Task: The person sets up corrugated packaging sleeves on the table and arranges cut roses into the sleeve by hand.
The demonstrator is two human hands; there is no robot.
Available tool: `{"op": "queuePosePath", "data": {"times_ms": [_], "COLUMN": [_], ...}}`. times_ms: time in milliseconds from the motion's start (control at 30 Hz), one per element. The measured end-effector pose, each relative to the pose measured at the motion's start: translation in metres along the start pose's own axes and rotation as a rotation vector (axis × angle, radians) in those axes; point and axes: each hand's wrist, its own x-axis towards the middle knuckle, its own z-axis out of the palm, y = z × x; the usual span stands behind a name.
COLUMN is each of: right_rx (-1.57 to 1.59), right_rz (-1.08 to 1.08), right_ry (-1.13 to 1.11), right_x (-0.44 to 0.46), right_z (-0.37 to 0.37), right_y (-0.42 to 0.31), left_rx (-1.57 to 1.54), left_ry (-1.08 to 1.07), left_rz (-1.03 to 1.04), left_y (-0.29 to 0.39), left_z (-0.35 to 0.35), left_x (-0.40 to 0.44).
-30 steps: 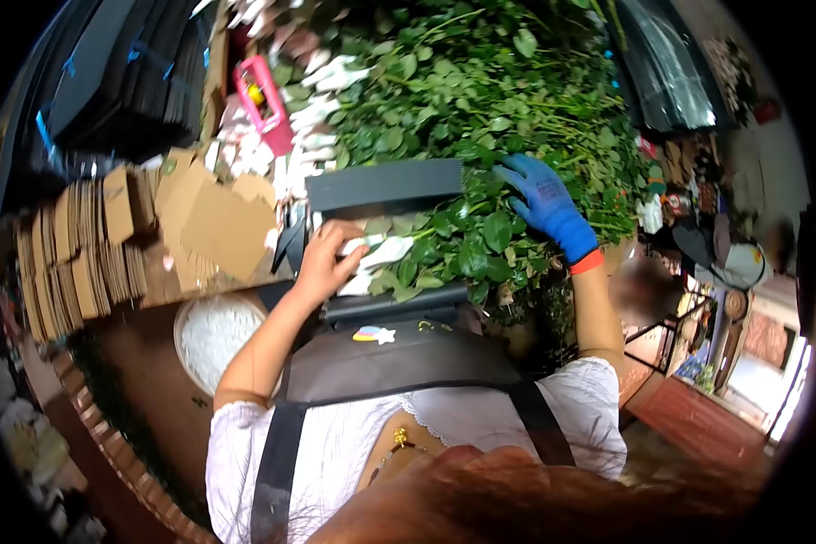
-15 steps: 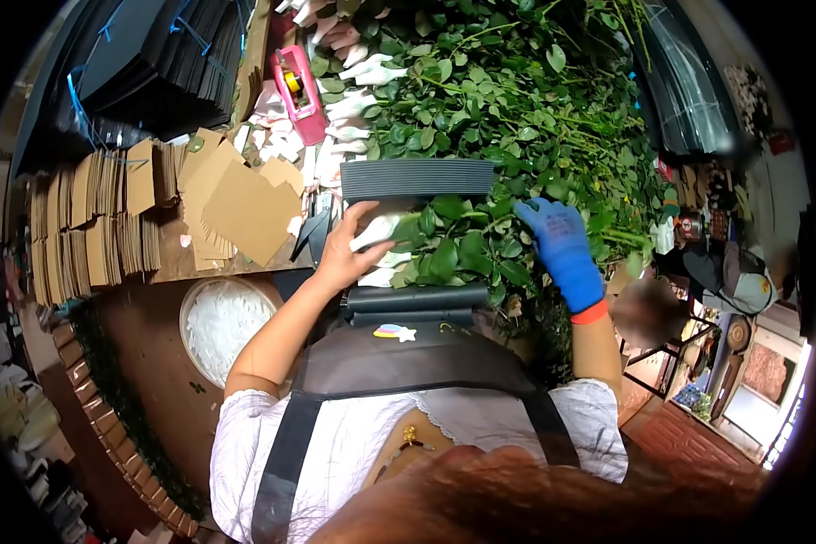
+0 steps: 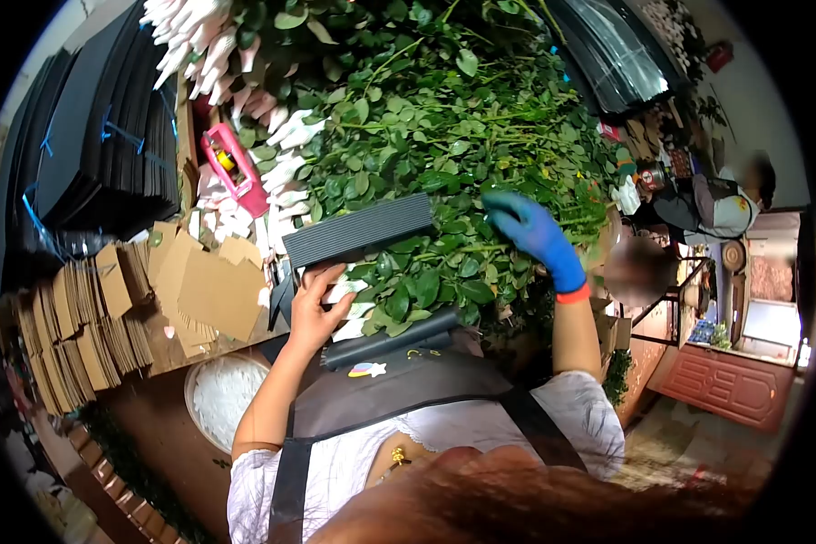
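My left hand (image 3: pixel 317 306), bare, rests at the left end of the rose stems with thumb and fingers apart. Beside its fingertips lies a rose head in a white net sleeve (image 3: pixel 344 286). Just above those fingers is a ribbed black sheet (image 3: pixel 358 232), lying across the leaves. My right hand (image 3: pixel 530 231), in a blue glove with an orange cuff, hovers over the leafy stems (image 3: pixel 462 272) on the right. Its fingers stretch out to the left, slightly blurred, with nothing visible in them. A rolled dark edge (image 3: pixel 394 340) lies between the stems and my apron.
A pink tape dispenser (image 3: pixel 236 170) stands at the upper left, near more sleeved rose heads (image 3: pixel 210 45). Cardboard pieces (image 3: pixel 218 290) and stacked black sheets (image 3: pixel 100 136) fill the left side. A round tub (image 3: pixel 227 399) of white material sits below. Another person (image 3: pixel 730 204) is at the far right.
The view has turned and shifted. My left hand has let go of the sleeved rose, which now lies lower among the stems. My right hand has lifted away from the leaves.
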Motion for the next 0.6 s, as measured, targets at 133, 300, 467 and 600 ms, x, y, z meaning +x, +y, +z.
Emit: {"op": "queuePosePath", "data": {"times_ms": [133, 300, 467, 600], "right_rx": [-0.474, -0.927, -0.738, -0.791], "right_rz": [-0.471, -0.261, -0.544, -0.325], "right_ry": [0.366, 0.051, 0.196, -0.328], "right_x": [0.087, 0.2, 0.157, 0.093], "right_z": [0.016, 0.052, 0.055, 0.06], "right_y": [-0.022, -0.002, -0.016, -0.007], "left_rx": [0.039, 0.035, 0.037, 0.016], "left_ry": [0.008, 0.019, 0.026, 0.014], "left_rz": [0.03, 0.057, 0.047, 0.046], "left_y": [0.001, -0.001, 0.003, -0.002], "left_z": [0.0, 0.001, 0.001, 0.001], "left_x": [0.0, -0.001, -0.001, -0.001]}}
